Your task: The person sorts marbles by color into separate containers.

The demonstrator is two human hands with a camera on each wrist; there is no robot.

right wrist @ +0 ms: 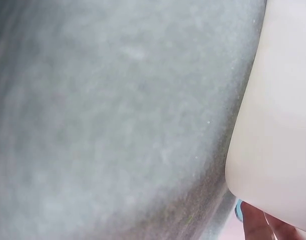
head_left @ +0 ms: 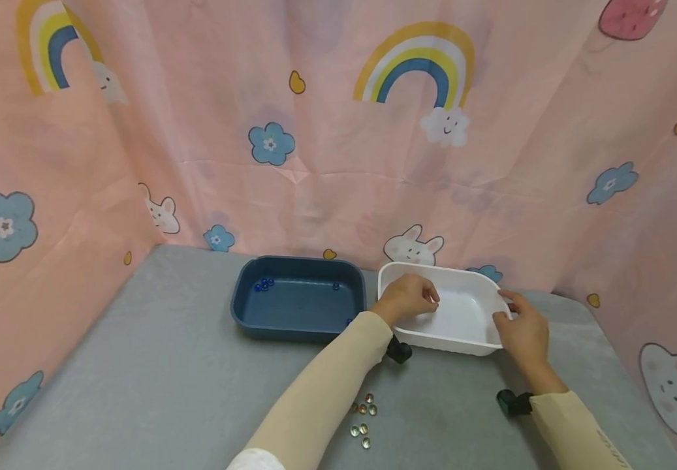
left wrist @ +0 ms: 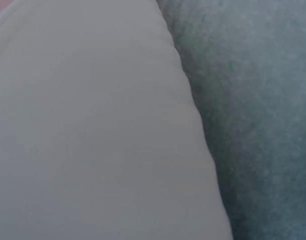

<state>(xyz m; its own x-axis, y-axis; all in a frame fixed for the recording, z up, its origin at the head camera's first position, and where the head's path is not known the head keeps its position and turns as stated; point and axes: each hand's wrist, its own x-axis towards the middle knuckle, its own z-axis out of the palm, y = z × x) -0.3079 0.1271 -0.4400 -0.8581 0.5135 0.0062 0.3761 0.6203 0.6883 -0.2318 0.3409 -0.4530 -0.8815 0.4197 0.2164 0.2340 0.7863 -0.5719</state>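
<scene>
A white tray (head_left: 461,307) stands on the grey table. My right hand (head_left: 527,329) grips its right end, with the thumb on the near side of the rim and the fingers at the far corner. In the right wrist view, fingertips (right wrist: 258,222) show beyond the tray's pale outer wall (right wrist: 278,135). My left hand (head_left: 407,297) reaches over the tray's left part with bent fingers; whether they pinch anything is hidden. Only the tray's white wall (left wrist: 102,125) and grey cloth fill the left wrist view.
Left of the white tray stands a dark blue tray (head_left: 297,334) holding several blue marbles (head_left: 264,284); my left forearm passes by its right corner. Several clear, amber-tinted marbles (head_left: 363,429) lie on the grey table (head_left: 168,391) near the front. A pink patterned curtain (head_left: 326,196) hangs behind.
</scene>
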